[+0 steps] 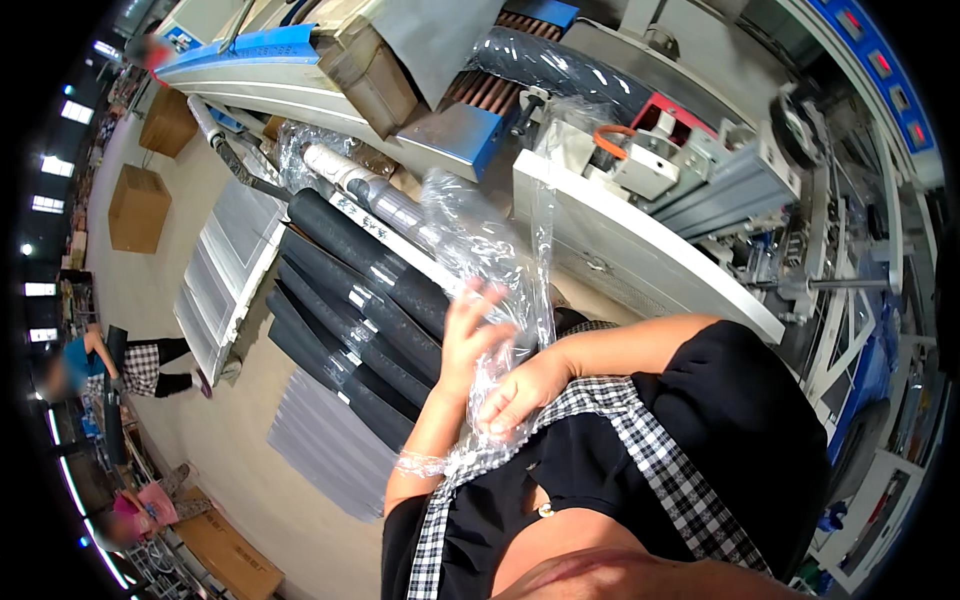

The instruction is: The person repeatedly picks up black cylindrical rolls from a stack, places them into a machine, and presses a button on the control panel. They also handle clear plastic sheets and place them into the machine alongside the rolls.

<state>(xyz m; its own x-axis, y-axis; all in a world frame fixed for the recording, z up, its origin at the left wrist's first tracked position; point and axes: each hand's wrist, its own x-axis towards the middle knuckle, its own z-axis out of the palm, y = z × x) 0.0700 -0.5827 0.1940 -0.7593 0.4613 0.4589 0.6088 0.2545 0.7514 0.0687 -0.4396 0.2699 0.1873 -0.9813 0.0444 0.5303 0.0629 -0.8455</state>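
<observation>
Crumpled clear plastic film [480, 222] stretches from the machine side down to my chest. My right hand [525, 395] is closed on a gathered part of the film, close to my checked apron. My left hand [468, 335] is raised beside the film, with its fingers apart and somewhat blurred; whether it touches the film is hard to tell. More film hangs around my left wrist. Just beyond my left hand lie several black rolls [375, 255], side by side and banded with clear wrap.
A machine with a white panel [640, 250] and metal clamps stands at the right. Behind it, a dark wrapped roll [560, 72] rests on brown rollers. Grey sheets [325, 445] lie by the black rolls. Cardboard boxes [138, 208] and two co-workers [140, 365] are at the left.
</observation>
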